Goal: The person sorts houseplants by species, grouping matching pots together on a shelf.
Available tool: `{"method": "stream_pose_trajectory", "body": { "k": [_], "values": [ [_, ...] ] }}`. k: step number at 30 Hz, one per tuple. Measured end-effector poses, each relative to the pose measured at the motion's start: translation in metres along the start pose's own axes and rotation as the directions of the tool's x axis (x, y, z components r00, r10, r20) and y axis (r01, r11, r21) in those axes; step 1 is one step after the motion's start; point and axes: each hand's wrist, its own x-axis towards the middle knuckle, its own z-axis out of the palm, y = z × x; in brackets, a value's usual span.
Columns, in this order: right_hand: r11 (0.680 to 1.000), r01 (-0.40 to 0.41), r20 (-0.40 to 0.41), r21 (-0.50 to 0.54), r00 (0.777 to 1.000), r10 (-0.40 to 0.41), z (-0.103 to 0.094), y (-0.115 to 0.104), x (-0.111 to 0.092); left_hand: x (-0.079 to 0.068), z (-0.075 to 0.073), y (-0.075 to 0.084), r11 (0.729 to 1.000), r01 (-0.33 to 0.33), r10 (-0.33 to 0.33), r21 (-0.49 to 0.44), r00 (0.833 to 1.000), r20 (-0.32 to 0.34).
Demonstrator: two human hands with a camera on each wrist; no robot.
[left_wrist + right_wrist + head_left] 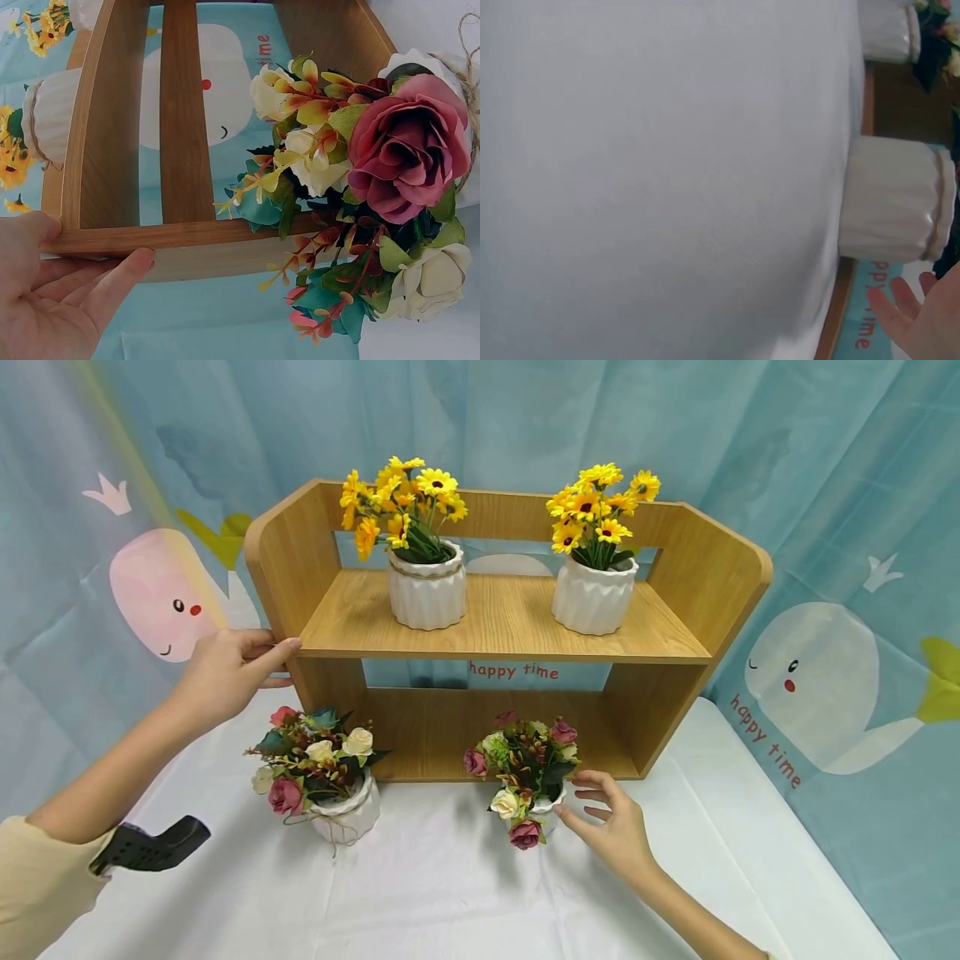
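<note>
My left hand (228, 672) holds the left side panel of a two-tier wooden shelf (495, 647), thumb at its front edge and fingers along the outer face. Just below that hand, a white pot (348, 810) tied with twine bears artificial roses (412, 146) in pink, cream and teal. My right hand (611, 822) is beside a second white pot (896, 199) with pink and cream roses (525, 760), its thumb close to the rim. Those fingers are loosely bent and apart; whether the thumb touches the rim I cannot tell. Both rose pots stand on the white cloth before the shelf.
On the upper tier stand two white ribbed pots, a left pot (427, 589) and a right pot (595, 597), each with yellow daisy-like flowers (596, 510). A blue curtain (510, 410) with whale prints hangs behind. White cloth (420, 893) covers the table.
</note>
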Motion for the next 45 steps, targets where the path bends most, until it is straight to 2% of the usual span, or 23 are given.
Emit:
{"method": "stream_pose_trajectory", "body": {
  "k": [10,16,34,45],
  "values": [
    [0.997,-0.072,0.027,0.028,0.997,0.071,0.013,-0.001,-0.007,0.000,0.001,-0.002,1.000,-0.020,0.020,-0.005,1.000,-0.015],
    [0.994,-0.108,0.012,0.025,0.994,0.108,0.021,-0.001,-0.008,0.000,0.001,-0.001,1.000,-0.014,0.014,0.001,1.000,-0.012],
    [0.988,-0.118,-0.053,0.102,0.991,0.124,0.042,-0.006,-0.011,-0.001,0.001,-0.002,1.000,-0.031,0.031,0.007,0.999,-0.025],
    [0.983,-0.150,-0.100,0.105,0.982,0.161,0.050,-0.008,-0.010,-0.001,0.001,-0.001,0.999,-0.031,0.031,0.004,0.999,-0.020]
  ]
}}
